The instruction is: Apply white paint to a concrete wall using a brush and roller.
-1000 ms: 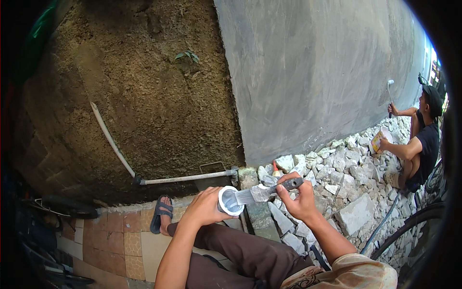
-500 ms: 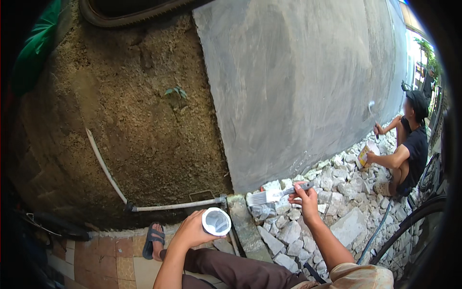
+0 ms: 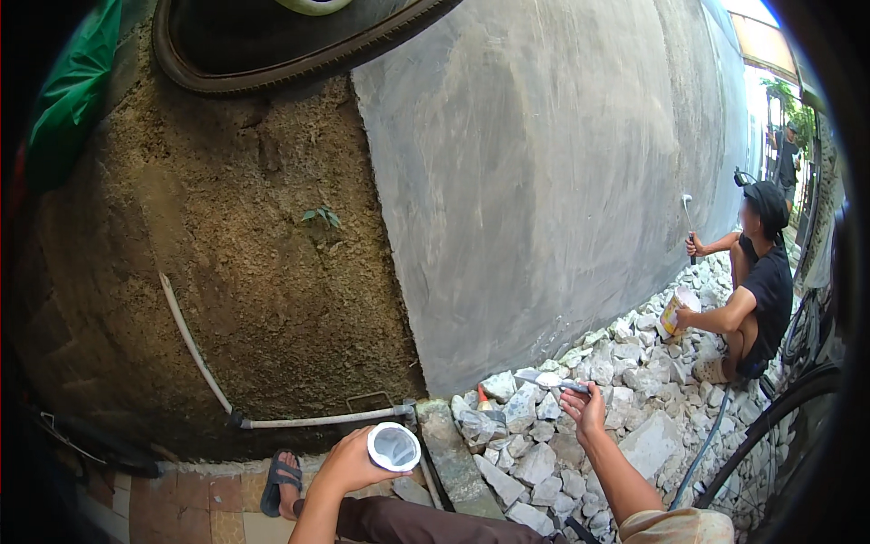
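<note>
My left hand [image 3: 348, 461] is wrapped round a white cup [image 3: 395, 448], whose round mouth faces up and shows a pale grey-white inside. Off to the right, above the rubble, my right hand [image 3: 587, 410] grips the dark handle of a paintbrush [image 3: 547, 381]. The brush now shows its narrow edge, with white on it, and its tip points left toward the foot of a smooth grey wall [image 3: 517, 199]. It appears apart from that wall.
Broken white rubble [image 3: 648, 435] lies along the wall. A co-worker [image 3: 766, 299] squats at right with a small roller [image 3: 687, 201] and a paint tin [image 3: 673, 317]. A white pipe [image 3: 317, 421] edges the rough brown wall [image 3: 254, 218]. A tyre [image 3: 299, 77] hangs overhead; a hose [image 3: 703, 453] crosses the rubble.
My right hand has turned the brush from flat face to edge and lowered it slightly. The cup has shifted a little left and down. The co-worker's roller appears against the wall.
</note>
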Tool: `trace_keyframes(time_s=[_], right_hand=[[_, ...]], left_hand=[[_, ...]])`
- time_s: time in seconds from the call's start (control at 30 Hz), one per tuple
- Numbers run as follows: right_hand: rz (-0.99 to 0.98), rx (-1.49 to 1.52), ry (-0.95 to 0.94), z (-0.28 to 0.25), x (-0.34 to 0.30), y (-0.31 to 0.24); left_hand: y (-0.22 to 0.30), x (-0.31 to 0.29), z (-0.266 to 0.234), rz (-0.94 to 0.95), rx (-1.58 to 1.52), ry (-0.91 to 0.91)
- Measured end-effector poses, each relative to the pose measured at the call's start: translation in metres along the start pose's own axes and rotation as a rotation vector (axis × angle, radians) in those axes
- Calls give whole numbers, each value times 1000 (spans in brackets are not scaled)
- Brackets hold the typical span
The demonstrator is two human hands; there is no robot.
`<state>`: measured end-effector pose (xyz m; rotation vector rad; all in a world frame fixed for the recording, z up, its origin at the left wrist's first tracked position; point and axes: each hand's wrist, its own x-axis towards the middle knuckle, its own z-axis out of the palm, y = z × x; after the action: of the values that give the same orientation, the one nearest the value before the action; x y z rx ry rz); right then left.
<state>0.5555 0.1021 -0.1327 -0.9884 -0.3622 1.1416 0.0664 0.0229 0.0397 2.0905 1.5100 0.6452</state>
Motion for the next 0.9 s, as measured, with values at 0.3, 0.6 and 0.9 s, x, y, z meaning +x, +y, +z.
trace_keyframes(time_s=[0.3,0.6,0.9], right_hand=[[110,-45,-221,-4,18,7],[-182,-833,-171,38,54,-48],[-1076,-887,-187,202,63,-215]], left_hand=[[-8,5,3,-16,6,-11],[-4,2,3,-43,-24,-39],[1,4,-6,-29,-24,41]])
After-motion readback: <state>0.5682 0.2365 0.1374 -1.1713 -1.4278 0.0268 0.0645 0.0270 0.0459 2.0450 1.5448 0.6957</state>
